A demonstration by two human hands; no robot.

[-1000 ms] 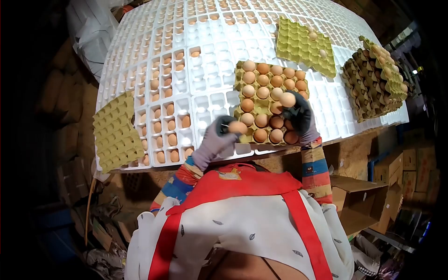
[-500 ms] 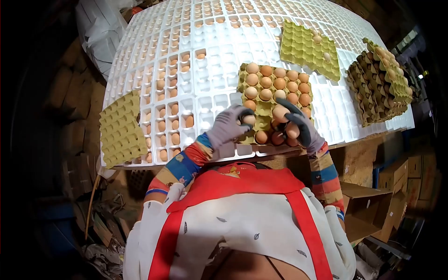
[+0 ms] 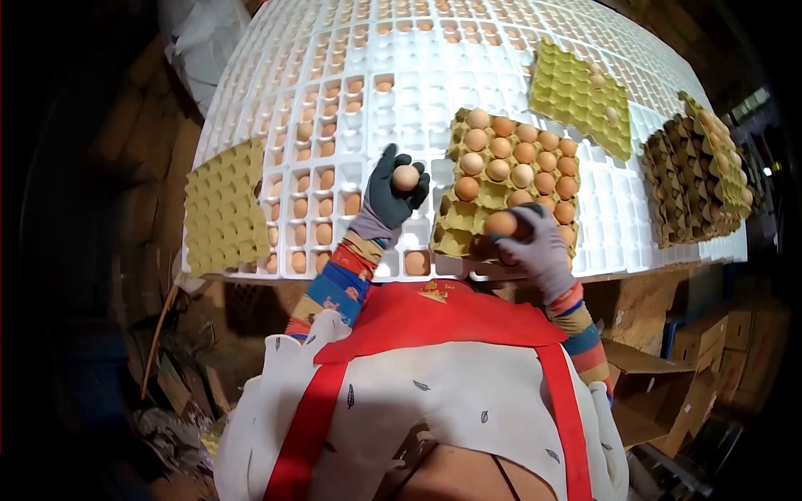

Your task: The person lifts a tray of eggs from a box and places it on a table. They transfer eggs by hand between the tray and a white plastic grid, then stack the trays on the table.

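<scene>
My left hand (image 3: pixel 393 192), in a grey glove with a dark palm, is turned palm up over the white tray, its fingers curled around a pale egg (image 3: pixel 406 178). Gripped by my right hand (image 3: pixel 536 249) is a brown egg (image 3: pixel 501 224), just above the front part of a yellow-green egg tray (image 3: pixel 455 219). Several eggs fill the back and right of that tray, while cups at its front left are bare. Part of the tray's front lies hidden under my right hand. A single brown egg (image 3: pixel 417 263) rests in a white tray cell by the table edge.
White plastic trays (image 3: pixel 409 125) cover the table, many cells holding eggs. One yellow-green tray (image 3: pixel 224 209) lies at the left; another, with two eggs (image 3: pixel 580 96), lies at back right. Stacked egg trays (image 3: pixel 689 179) stand at the right. Below is an open cardboard box (image 3: pixel 647 388).
My left hand has moved left from the egg tray and turned palm up with an egg. My right hand stays over the tray's front. A brown egg now shows in the front white cell.
</scene>
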